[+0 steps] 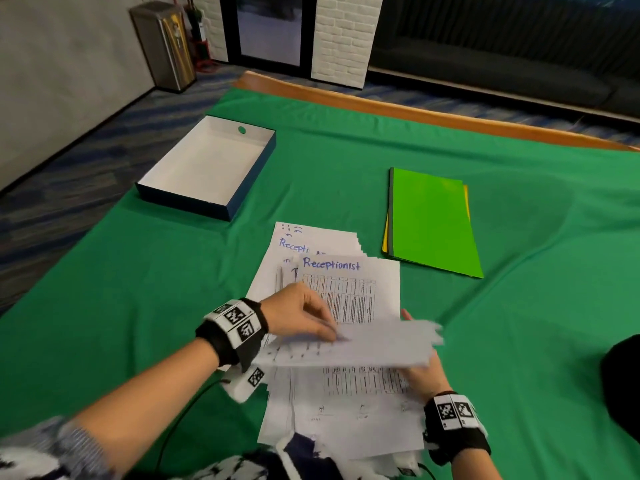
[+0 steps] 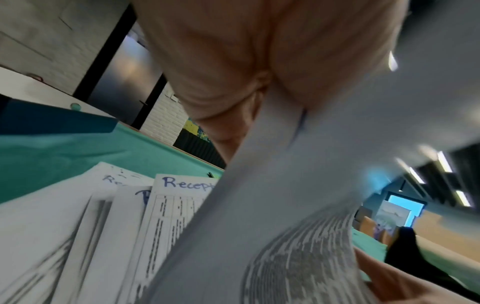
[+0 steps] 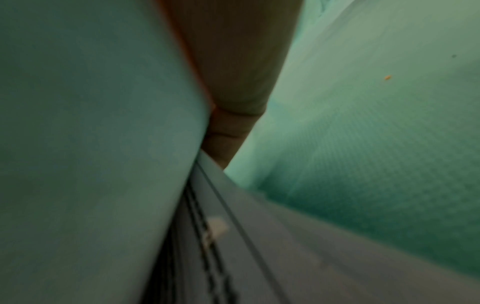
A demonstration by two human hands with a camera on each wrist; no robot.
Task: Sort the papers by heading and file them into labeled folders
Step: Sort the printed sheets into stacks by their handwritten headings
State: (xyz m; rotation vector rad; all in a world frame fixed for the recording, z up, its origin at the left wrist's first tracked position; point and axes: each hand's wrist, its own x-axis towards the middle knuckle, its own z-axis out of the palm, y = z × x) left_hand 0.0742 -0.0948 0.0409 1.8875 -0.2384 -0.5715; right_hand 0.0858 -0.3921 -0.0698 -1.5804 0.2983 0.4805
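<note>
Green cloth (image 1: pixel 346 161); left hand (image 1: pixel 298 315) grip pinches lifted sheet (image 1: pixel 363 344), right hand (image 1: pixel 420 372) beneath, grip unclear.

The table is covered by a plain green cloth (image 1: pixel 346 161), edged by brown wood (image 1: pixel 381 109). White papers (image 1: pixel 349 292) are printed with black tables and headed in blue handwriting. A bright green folder (image 1: pixel 433 220) is laid over yellow ones. The box (image 1: pixel 207 168) is white inside, dark blue outside. Black-and-white square patterns are borne by the wristbands (image 1: pixel 239 322)
</note>
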